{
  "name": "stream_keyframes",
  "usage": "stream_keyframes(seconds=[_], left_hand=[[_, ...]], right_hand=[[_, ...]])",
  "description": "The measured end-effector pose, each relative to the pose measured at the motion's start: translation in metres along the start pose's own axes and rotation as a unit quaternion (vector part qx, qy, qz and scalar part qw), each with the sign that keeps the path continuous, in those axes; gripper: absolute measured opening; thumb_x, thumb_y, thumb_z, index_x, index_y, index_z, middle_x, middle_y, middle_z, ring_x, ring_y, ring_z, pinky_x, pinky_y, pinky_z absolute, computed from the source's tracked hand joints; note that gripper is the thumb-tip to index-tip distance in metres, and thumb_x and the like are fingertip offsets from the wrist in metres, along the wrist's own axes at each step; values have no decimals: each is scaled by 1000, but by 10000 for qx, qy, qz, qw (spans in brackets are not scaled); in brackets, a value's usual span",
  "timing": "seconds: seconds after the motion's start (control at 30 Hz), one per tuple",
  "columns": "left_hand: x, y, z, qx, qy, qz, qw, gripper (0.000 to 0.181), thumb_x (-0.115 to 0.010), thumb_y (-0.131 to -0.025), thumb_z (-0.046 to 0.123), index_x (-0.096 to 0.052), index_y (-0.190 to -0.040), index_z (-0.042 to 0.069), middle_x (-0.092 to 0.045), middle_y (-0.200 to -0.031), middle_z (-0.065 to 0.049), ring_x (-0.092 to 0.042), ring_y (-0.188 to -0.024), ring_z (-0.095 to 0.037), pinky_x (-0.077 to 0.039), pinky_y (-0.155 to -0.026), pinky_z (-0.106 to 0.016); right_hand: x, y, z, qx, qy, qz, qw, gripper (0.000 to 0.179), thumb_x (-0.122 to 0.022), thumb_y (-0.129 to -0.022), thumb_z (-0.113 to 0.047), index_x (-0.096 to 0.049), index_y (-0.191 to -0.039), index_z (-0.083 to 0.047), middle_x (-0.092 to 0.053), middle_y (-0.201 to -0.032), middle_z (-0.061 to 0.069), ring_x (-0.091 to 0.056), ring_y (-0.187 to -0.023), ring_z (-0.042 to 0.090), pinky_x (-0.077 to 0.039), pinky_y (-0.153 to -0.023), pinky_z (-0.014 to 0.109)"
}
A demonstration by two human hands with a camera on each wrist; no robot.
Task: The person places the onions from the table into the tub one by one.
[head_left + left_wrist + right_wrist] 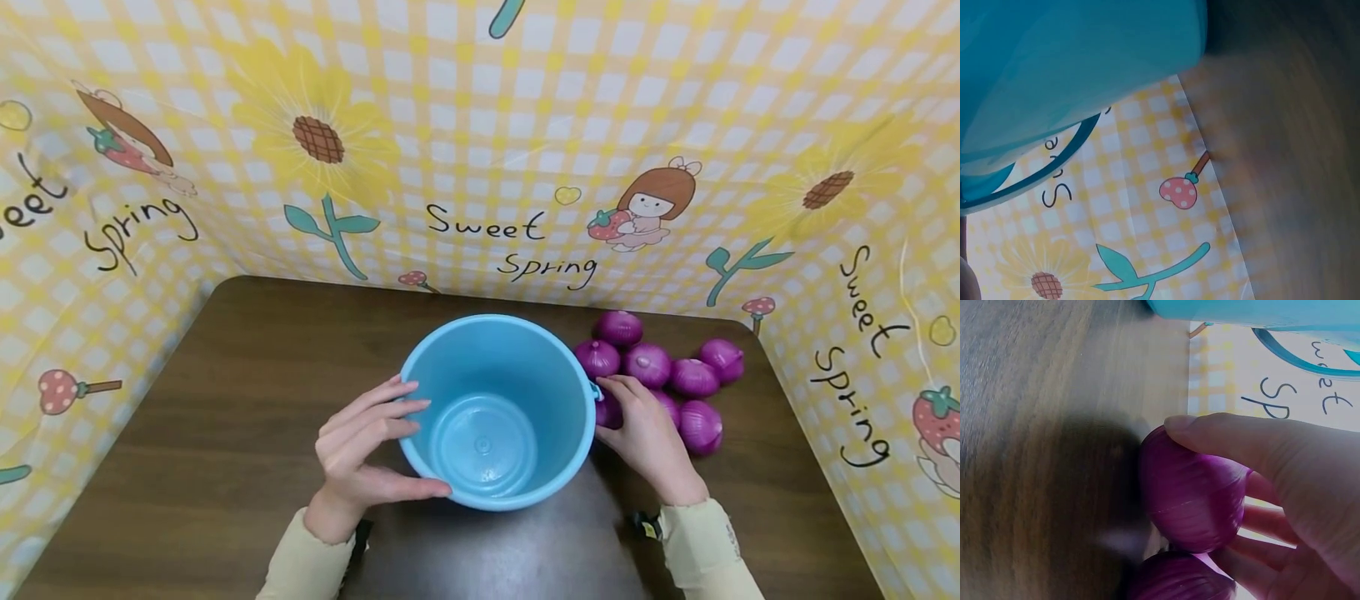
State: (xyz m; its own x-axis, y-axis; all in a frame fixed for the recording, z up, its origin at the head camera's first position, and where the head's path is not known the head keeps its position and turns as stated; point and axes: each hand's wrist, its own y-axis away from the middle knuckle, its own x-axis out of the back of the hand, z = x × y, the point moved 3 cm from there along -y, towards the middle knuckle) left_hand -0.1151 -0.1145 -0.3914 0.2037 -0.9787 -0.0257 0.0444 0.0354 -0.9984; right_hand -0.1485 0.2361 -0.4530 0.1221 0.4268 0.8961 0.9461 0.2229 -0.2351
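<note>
A light blue bucket (487, 333) stands on the dark wooden table, its inside showing nothing but the ringed bottom. My left hand (367, 458) holds the bucket's left rim, with the fingers over the edge and the thumb at the front. To the right of the bucket, my right hand (645, 433) grips a purple onion (1194, 487), thumb on one side and fingers around the other. From the head view that onion is mostly hidden by the hand and the bucket's rim. In the right wrist view a second onion (1179, 578) lies right beside the held one.
Several more purple onions (693, 377) lie grouped at the table's back right, behind and beside my right hand. The brown table (225, 400) meets a yellow checked cloth wall (480, 150) at its back and sides. A handle (1079, 144) hangs along the bucket's outside.
</note>
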Motion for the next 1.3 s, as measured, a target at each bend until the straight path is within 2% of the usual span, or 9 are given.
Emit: stream_keyframes(seconds=[0.27,0.57,0.97,1.3], left_hand=[[3,-1,-1,-96,-77,-228,9997,68,-89,-68,59,-65,-67,-4,-71,-78,-24,-71,-71,-43,-59,-87,-52],[4,0,-3,-70,-90,-304,9995,68,-89,-68,59,-65,-67,-4,-71,-76,-22,-71,-71,-40,-59,-87,-53],[4,3,-3,88,-111,-391,9991,66,-89,-69,59,-65,-68,-3,-70,-75,-21,-71,-72,-39,-58,-88,-53],[4,3,-2,173,-217,-344,9990,66,-88,-69,59,-64,-67,-2,-70,-75,-20,-70,-71,-40,-59,-89,-52]], right_hand=[[0,-2,-1,14,58,-27,10000,70,-95,-72,-19,-64,-130,3,-63,-127,19,-61,-116,37,-52,-99,55],[2,-2,-1,11,88,-43,10000,70,-95,-72,-20,-64,-130,3,-63,-128,19,-62,-116,37,-52,-98,55],[21,-2,-6,-183,-78,147,9997,72,-94,-74,-24,-62,-135,-1,-60,-132,17,-60,-119,39,-51,-99,59],[42,-2,-15,4,-279,408,9988,72,-95,-73,-20,-63,-134,-1,-60,-133,18,-58,-121,40,-52,-96,61]])
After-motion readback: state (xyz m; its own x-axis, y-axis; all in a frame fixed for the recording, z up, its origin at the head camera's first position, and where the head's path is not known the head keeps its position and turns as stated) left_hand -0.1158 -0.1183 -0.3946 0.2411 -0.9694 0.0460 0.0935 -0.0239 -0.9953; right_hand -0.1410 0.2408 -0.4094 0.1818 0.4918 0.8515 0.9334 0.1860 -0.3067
